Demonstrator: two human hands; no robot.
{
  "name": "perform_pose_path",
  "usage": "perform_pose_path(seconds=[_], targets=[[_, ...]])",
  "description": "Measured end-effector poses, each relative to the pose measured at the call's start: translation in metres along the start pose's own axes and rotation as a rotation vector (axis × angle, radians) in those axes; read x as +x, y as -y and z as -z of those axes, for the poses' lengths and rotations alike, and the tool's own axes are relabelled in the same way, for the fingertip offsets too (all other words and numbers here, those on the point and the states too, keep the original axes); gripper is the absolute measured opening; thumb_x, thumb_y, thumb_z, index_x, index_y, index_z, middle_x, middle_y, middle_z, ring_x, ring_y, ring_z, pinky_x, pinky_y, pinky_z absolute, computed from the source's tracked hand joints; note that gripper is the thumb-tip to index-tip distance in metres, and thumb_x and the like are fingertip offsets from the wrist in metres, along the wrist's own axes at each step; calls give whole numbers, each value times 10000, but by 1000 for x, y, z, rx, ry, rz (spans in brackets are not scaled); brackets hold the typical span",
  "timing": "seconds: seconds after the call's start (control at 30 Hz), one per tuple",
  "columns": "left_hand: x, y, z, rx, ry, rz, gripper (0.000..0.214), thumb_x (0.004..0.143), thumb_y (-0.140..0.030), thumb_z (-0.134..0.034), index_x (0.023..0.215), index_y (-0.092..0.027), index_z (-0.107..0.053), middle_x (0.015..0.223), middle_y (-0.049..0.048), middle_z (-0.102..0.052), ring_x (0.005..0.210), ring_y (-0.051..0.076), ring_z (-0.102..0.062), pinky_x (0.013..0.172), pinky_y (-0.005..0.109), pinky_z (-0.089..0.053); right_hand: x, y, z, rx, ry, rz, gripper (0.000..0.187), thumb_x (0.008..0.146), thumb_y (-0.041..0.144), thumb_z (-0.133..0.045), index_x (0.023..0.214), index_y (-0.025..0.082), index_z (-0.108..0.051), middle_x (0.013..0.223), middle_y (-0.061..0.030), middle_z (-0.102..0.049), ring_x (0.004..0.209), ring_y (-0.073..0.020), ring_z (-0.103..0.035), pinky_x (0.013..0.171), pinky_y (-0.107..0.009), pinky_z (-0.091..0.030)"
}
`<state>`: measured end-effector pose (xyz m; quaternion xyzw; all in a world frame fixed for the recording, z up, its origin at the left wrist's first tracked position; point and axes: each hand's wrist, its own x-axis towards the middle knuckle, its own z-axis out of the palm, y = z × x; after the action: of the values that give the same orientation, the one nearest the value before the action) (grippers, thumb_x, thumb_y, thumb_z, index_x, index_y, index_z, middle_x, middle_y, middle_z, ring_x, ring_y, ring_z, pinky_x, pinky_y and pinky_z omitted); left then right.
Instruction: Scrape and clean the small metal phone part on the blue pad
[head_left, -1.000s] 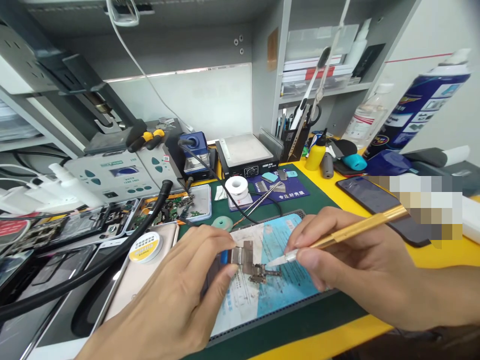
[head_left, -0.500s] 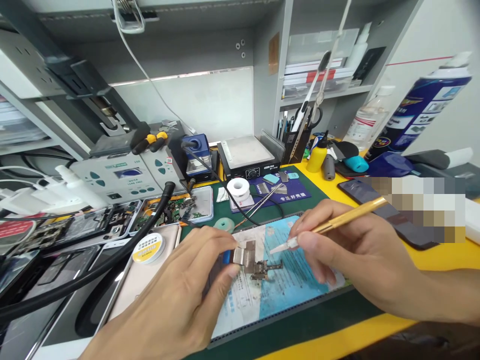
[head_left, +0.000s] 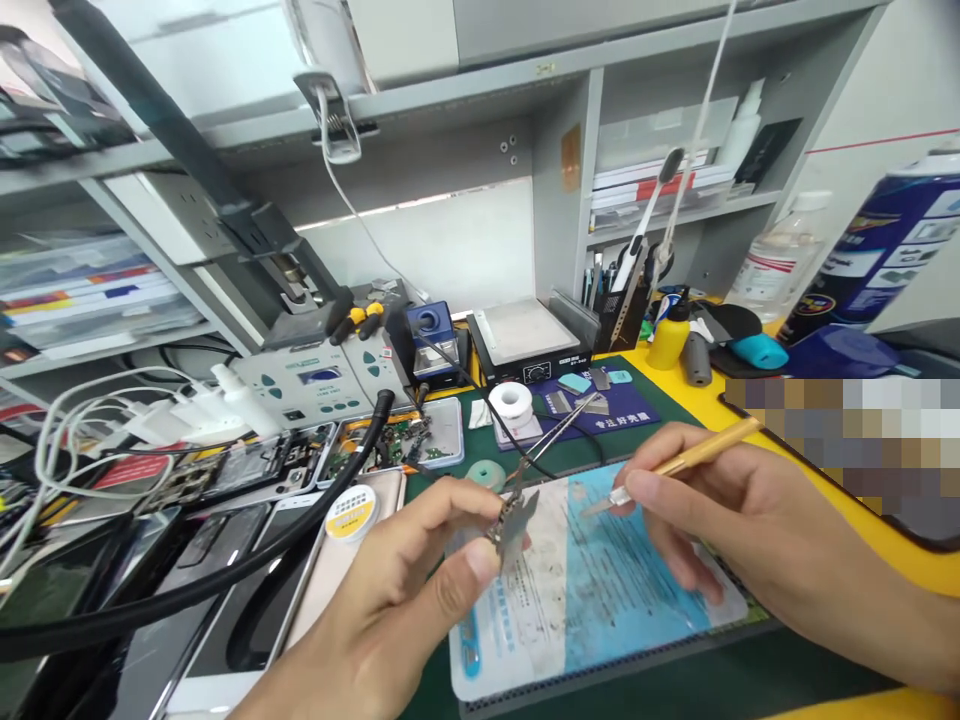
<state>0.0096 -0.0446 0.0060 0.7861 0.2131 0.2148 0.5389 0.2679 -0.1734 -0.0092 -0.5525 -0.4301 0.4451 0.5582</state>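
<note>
My left hand [head_left: 409, 590] pinches a small metal holder with a tiny circuit board [head_left: 514, 520] between thumb and fingers and holds it lifted off the blue-and-white work mat [head_left: 600, 600]. My right hand [head_left: 757, 530] grips a gold-handled blade tool [head_left: 679, 465] like a pen. Its tip points left, a short way right of the board and apart from it. A blue pen-like item [head_left: 469, 640] lies on the mat's near left part.
Behind the mat lie tweezers [head_left: 555, 430], a solder spool [head_left: 512, 403], a round flux tin [head_left: 350, 512], opened phones [head_left: 225, 470], a rework station [head_left: 322, 380] and a hot plate [head_left: 523, 340]. A black hose [head_left: 247, 560] crosses the left. A spray can [head_left: 877, 250] and a yellow bottle [head_left: 669, 335] stand right.
My left hand has lifted the holder and board off the mat and tilted them up. The blade tip has drawn back to the right. The view has tilted upward.
</note>
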Motion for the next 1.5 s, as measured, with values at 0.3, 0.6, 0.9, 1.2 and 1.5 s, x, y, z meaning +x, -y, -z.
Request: perform_pose_path(seconds=[0.3,0.6,0.9,1.2,1.5], targets=[[5,4,1,-313,131,66,380,1031,-589,-621,1067,-227,-731,1051,90,-742,1006,241,-682,923,401,-559,1,-4,0,23,10,-52,395,950,578,-779,907,217,-626,492,47,-612,412,-88,-459,414,-176,-362],[11,6,0,-237,117,14,412,1042,-603,-583,1025,-207,-695,991,97,-754,967,240,-717,877,392,-585,1,3,-6,54,32,-73,444,937,614,-775,882,209,-601,482,50,-585,407,-87,-432,404,-179,-368],[9,12,-7,375,-120,-186,95,1022,-327,-598,1066,-245,-618,997,57,-702,906,209,-679,666,302,-490,1,9,-5,142,-14,-64,387,861,469,-881,803,195,-614,583,23,-661,429,-89,-539,386,-163,-409],[17,14,-11,744,-97,-458,155,945,-197,-620,1086,-232,-563,982,15,-694,865,166,-676,781,321,-543,0,12,-4,179,-6,-73,375,875,441,-882,772,193,-620,600,36,-638,417,-82,-549,370,-161,-394],[16,20,-13,748,-139,-554,139,947,-157,-650,1080,-180,-618,968,31,-688,874,130,-651,804,268,-533,-12,0,-2,-66,90,169,346,1077,493,-644,888,203,-657,655,28,-598,555,-98,-584,523,-196,-485]])
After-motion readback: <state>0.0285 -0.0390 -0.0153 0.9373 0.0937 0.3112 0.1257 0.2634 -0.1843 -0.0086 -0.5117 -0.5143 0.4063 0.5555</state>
